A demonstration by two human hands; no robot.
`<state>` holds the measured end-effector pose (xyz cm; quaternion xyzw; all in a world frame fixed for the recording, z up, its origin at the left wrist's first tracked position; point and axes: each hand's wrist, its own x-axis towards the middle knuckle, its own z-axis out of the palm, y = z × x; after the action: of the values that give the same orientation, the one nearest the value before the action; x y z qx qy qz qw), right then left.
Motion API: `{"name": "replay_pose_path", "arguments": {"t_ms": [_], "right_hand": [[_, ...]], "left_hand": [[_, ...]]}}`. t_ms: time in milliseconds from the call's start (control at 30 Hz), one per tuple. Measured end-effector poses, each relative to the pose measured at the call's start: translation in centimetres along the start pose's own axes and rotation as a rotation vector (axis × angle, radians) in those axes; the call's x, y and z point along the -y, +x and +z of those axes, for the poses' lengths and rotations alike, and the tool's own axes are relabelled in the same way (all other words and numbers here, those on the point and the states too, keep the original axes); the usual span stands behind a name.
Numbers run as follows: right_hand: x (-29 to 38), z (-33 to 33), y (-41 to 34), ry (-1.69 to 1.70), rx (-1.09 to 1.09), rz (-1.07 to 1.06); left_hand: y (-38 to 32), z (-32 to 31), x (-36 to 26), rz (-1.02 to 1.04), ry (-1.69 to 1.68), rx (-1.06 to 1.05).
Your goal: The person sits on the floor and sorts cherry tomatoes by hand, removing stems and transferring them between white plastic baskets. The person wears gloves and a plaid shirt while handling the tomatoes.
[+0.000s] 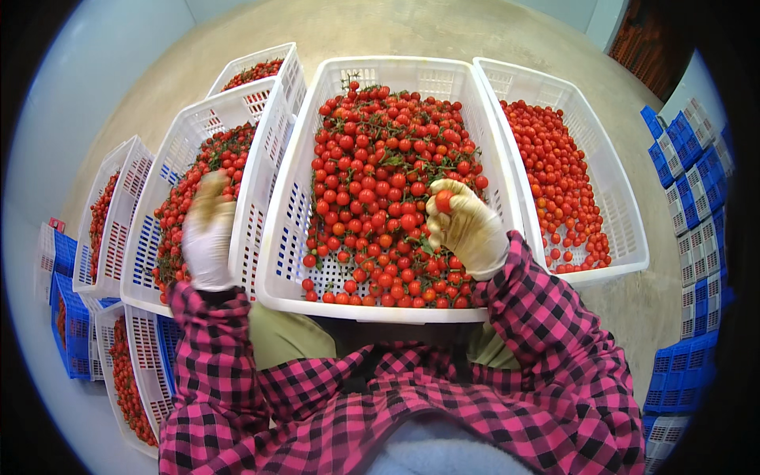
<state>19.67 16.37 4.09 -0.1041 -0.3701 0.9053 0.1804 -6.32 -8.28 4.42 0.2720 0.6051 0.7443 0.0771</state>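
My right hand [466, 228], in a stained pale glove, holds a red cherry tomato [443, 201] between its fingers over the right part of the middle white plastic crate [380, 313]. Cherry tomatoes with green stems [380, 172] are heaped in that crate. Over the left crate [142, 291], which also holds tomatoes with stems, is my left hand [209, 234], gloved too and blurred; whether it grips anything is hidden. Loose cherry tomatoes [552, 160], mostly stemless, lie in the right white crate [611, 160].
More white crates of tomatoes stand at the far left, one [127, 208] beside the left crate and another [297, 71] behind it. Stacked blue and white crates [694, 184] line the right side. A blue crate [74, 332] stands at lower left. The pale floor [380, 29] shows beyond.
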Motion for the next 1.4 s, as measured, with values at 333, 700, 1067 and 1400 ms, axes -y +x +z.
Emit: {"name": "replay_pose_path", "arguments": {"t_ms": [333,700,1067,1400], "right_hand": [[-0.2,-1.0,0.8,0.024,-0.093,0.108],[-0.3,-0.8,0.9,-0.213,-0.036,0.188],[0.1,-0.2,0.6,-0.386,-0.089,0.242],[-1.0,1.2,0.3,-0.382,-0.034,0.609]], "left_hand": [[-3.8,13.6,6.7,-0.105,1.457,1.136],[-3.5,13.2,11.9,-0.158,1.446,1.138],[-1.7,12.2,6.1,-0.565,0.377,0.758],[-4.9,12.7,1.9,-0.365,-0.437,0.530]]}}
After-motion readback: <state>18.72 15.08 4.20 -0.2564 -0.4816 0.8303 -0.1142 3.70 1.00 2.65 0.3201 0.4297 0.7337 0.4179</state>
